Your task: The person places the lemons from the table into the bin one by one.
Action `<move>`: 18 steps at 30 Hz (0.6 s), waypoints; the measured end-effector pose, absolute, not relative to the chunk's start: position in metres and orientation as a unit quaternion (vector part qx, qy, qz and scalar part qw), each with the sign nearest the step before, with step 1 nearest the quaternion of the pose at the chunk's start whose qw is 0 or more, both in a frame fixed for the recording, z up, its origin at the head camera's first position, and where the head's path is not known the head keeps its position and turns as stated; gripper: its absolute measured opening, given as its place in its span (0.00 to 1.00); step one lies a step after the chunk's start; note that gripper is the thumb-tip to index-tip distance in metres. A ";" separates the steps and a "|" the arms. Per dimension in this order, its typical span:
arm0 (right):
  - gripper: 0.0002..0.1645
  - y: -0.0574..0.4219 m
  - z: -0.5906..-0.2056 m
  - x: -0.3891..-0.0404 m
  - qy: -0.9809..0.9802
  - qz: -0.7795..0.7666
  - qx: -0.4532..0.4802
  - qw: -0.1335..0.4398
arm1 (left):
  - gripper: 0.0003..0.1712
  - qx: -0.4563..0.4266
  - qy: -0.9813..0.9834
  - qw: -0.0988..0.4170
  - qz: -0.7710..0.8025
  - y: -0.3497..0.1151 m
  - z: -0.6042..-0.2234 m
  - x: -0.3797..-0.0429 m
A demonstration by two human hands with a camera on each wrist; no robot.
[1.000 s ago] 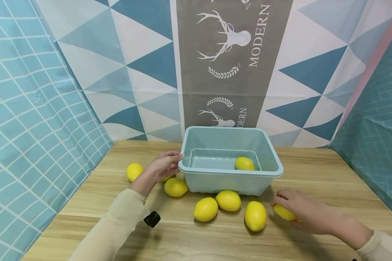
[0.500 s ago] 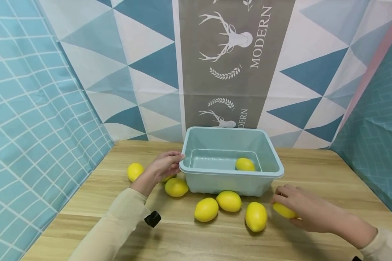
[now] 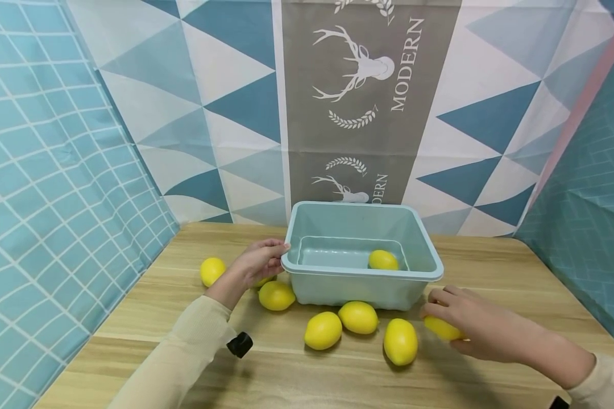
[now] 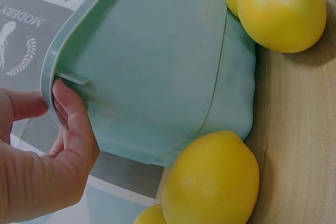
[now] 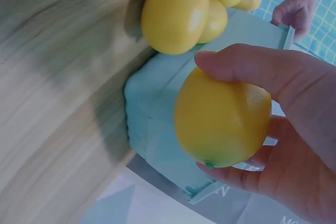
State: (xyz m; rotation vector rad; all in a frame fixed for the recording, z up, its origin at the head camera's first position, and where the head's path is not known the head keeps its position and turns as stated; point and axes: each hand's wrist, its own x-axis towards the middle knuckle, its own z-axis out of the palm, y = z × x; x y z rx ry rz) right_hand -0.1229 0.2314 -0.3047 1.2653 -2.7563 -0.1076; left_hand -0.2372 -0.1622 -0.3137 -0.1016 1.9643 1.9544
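My left hand pinches the left rim of a pale blue-green plastic bin, thumb on top and fingers curled beneath, as the left wrist view shows. Inside the bin lies one lemon, toward its right end. My right hand grips another lemon between thumb and fingers, to the right of the bin's front corner. In the right wrist view its green-tinged tip points down between my fingers. A lemon rests on the table just left of that hand.
Two lemons, one beside another, lie before the bin. More lie at its left: one by the corner, one partly behind my left hand, and one farther out. Patterned cloth hangs behind the wooden table.
My right hand, with the lemon in its grip, has shifted slightly left and up toward the bin. My left hand stays on the rim. The head view has tilted a little.
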 end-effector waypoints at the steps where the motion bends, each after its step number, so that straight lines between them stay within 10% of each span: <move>1: 0.38 0.231 -0.303 -0.123 -0.908 -0.035 0.414 0.053 | 0.25 -0.037 0.696 0.183 0.693 -0.162 -0.314 -0.237; 18: 0.41 0.225 -0.275 -0.125 -0.894 -0.028 0.436 0.097 | 0.26 -0.033 0.699 0.183 0.690 -0.163 -0.314 -0.236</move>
